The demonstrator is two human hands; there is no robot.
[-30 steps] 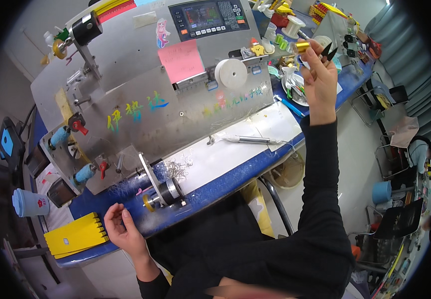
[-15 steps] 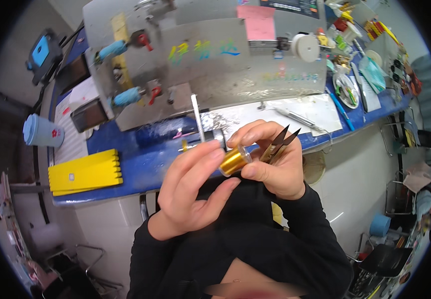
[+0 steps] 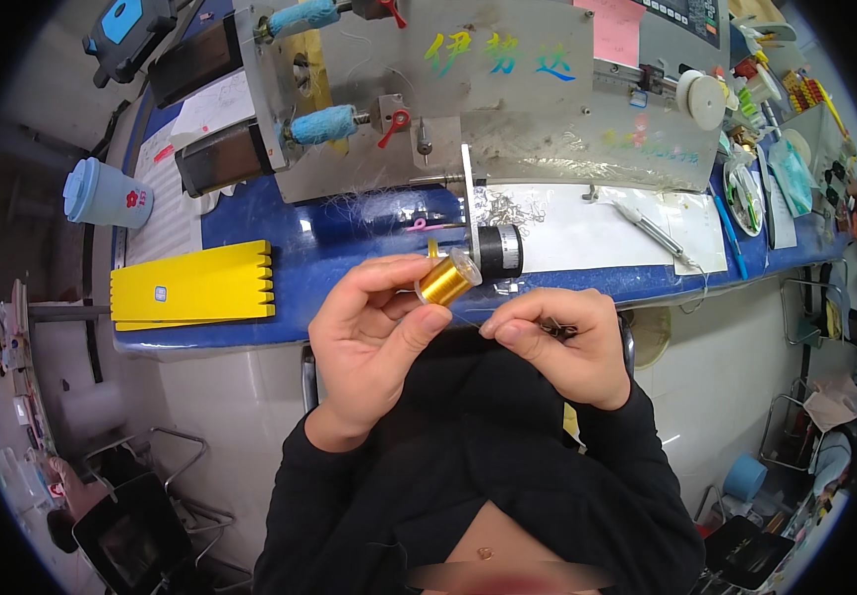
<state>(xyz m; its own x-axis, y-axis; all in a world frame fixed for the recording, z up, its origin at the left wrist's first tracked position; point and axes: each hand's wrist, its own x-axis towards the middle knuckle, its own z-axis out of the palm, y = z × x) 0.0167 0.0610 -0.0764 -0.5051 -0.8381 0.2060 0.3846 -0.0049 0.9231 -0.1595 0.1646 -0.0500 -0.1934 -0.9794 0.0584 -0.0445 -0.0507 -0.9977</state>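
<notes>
Left hand (image 3: pixel 364 345) pinches the gold spool (image 3: pixel 445 282); right hand (image 3: pixel 579 342), just beside it, pinches a fine strand (image 3: pixel 465 320), a dark tool (image 3: pixel 557 327) part-hidden in its grip. Apparent step: unwinding; continuing calls for light, steady tension.

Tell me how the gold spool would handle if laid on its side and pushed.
The spool would probably roll, being round with a disc-shaped end. It is likely light for handling: the left hand just pinches it. Its shiny surface may feel slippery.
</notes>
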